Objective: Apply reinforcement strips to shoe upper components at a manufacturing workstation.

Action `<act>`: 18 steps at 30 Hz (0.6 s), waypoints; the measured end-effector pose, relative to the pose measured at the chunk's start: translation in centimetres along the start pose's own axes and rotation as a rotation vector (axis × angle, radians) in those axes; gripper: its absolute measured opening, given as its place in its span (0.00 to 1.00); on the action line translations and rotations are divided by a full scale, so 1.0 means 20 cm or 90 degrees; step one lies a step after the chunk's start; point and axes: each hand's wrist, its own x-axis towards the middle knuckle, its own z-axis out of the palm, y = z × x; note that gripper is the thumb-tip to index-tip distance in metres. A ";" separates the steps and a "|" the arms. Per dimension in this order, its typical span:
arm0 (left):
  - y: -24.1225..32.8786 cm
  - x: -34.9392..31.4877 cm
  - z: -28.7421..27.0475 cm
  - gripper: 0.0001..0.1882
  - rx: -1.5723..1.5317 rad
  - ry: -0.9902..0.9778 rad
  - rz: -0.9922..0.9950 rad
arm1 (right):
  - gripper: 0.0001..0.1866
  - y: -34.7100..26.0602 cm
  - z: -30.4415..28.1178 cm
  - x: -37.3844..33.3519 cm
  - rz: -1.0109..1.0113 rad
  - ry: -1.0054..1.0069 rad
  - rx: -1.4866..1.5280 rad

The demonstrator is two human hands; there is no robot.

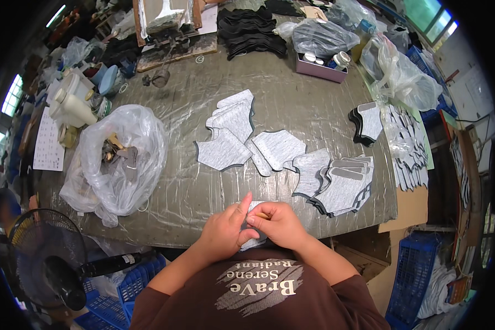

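Observation:
At the table's near edge, a grey shoe-upper-like fabric piece [254,242] lies mostly hidden between my two hands. My left hand [224,232] holds it from the left, index finger stretched forward and thumb bent inward. My right hand [282,224] pinches a small tan thing [263,215] over the piece; its kind is too covered to make out. Just ahead spreads a row of similar pieces, grey on top with dark edges: a fanned stack [232,114], a piece overlapping it [224,149], another in the middle [280,147], and a pile [344,188] at the right.
A clear plastic bag [148,135] with scraps sits at the left, near bottles [74,107] and a fan [52,258]. Farther off are black stacks [251,33], a purple box [320,69] and a metal-framed device [168,22]. A small stack [372,122] stands near the right edge.

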 end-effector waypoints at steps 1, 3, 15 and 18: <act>0.00 0.00 0.00 0.42 0.003 -0.009 0.006 | 0.05 0.01 0.00 0.00 -0.012 0.000 0.007; -0.02 0.00 0.02 0.41 -0.013 0.014 0.022 | 0.05 -0.03 0.00 -0.01 0.024 -0.003 0.042; -0.02 0.01 0.02 0.38 -0.022 0.027 0.033 | 0.05 0.01 -0.03 0.01 0.065 -0.025 0.134; -0.02 0.01 0.03 0.35 -0.111 0.024 0.014 | 0.04 0.00 -0.02 0.01 0.070 -0.013 0.150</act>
